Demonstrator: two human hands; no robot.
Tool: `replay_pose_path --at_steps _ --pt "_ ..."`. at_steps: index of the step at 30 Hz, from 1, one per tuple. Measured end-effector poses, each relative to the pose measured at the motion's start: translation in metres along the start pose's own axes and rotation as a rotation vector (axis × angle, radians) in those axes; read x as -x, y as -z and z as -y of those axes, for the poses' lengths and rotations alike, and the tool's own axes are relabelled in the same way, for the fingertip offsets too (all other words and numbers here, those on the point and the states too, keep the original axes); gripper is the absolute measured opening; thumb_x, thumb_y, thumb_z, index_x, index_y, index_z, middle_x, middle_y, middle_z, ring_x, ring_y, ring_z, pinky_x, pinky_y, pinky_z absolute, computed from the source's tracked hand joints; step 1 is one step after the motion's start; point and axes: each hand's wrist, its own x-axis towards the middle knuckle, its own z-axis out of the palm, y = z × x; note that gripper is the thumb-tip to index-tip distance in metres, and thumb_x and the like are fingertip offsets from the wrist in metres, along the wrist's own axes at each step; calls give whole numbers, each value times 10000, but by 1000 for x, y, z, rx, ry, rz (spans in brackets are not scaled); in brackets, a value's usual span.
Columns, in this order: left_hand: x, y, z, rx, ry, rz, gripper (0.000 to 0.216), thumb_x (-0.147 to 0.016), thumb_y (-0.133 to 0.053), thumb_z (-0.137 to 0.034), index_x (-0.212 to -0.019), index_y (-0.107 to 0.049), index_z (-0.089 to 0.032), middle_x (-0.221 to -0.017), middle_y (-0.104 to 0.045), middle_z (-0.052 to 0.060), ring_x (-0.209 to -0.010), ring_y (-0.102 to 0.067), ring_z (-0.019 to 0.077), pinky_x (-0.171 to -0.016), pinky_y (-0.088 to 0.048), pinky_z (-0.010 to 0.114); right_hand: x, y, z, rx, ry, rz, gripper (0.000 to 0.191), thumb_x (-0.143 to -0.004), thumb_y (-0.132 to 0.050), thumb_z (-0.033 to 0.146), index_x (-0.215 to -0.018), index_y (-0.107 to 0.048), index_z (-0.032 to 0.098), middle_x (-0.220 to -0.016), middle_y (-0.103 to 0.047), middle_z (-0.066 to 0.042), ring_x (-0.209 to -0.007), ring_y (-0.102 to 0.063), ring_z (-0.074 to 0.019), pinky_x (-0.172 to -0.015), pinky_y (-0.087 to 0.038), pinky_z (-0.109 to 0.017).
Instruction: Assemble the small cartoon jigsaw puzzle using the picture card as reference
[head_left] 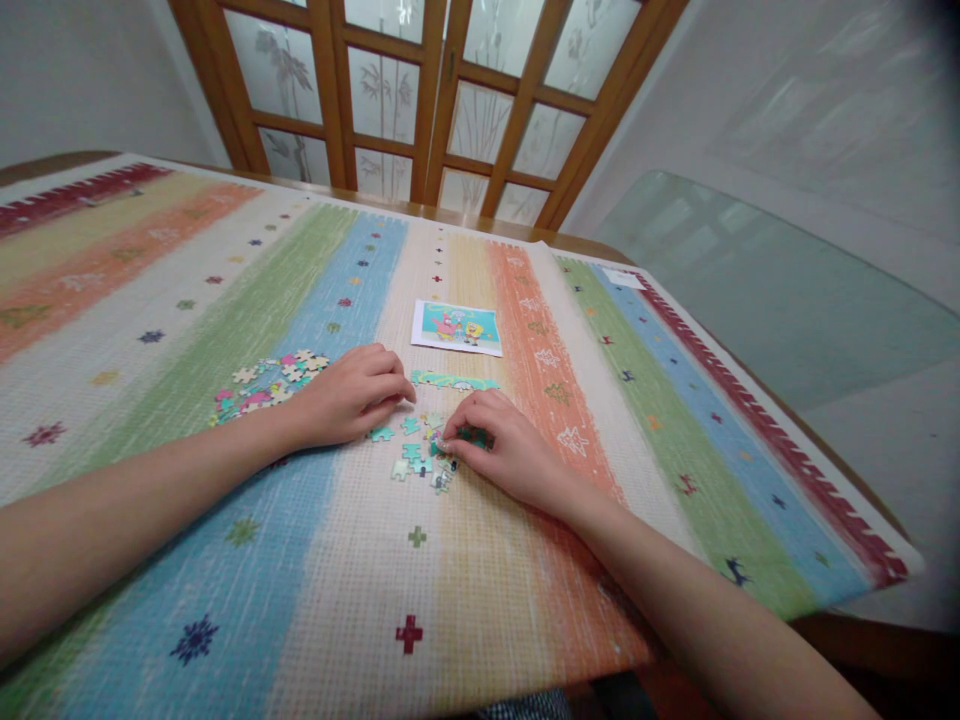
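My right hand point(501, 445) is closed in a pinch on a small jigsaw puzzle piece point(439, 440), just above other loose pieces. Its fingers partly cover several green and dark pieces. My left hand point(364, 390) rests to the left with fingers curled and pressed together; whatever may be under the fingertips is hidden. Teal loose pieces point(412, 455) lie spread between and below the hands. Beyond them runs a joined strip of puzzle point(454, 381), green and teal. Behind the strip lies a picture card point(457, 327) with a pink and a yellow cartoon figure.
A heap of mixed puzzle pieces point(274, 380) sits left of my left hand, partly behind the wrist. The striped tablecloth point(360, 580) covers the table. A white slip point(622, 279) lies at the far right. Wood-framed glass doors point(431, 100) stand behind the table.
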Motion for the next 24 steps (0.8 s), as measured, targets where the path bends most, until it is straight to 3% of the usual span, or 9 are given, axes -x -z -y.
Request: replay_pose_path --at_steps 9,15,18,24 --pt "0 0 0 -5 -9 -3 180 -981 -514 -167 -1018 -688 -190 -945 -611 66 -889 -557 204 -798 -425 332 0 0 11 -100 -108 81 103 -873 -733 138 -838 -693 227 -854 -709 -10 -885 -635 -172 -820 -497 -325" --pt "1 -2 1 4 -4 3 187 -975 -512 -151 -1029 -685 -195 -951 -611 64 -906 -557 205 -819 -424 335 1 -4 8 -113 -72 85 164 -880 -723 125 -1019 -737 210 -934 -737 -39 -922 -645 -175 -858 -509 -331" --pt "1 -2 2 5 -6 3 187 -980 -509 -155 -1026 -686 -192 -951 -609 65 -907 -555 207 -818 -420 337 2 -6 9 -101 -42 91 155 -895 -709 135 -1015 -755 222 -934 -744 -41 -948 -643 -182 -879 -507 -340" --pt "1 0 0 2 -10 5 194 -976 -507 -147 -1033 -686 -195 -954 -604 66 -906 -556 206 -808 -422 331 2 9 3 -132 -108 -10 82 -881 -704 182 -908 -751 243 -892 -742 -22 -866 -653 -169 -806 -498 -319"
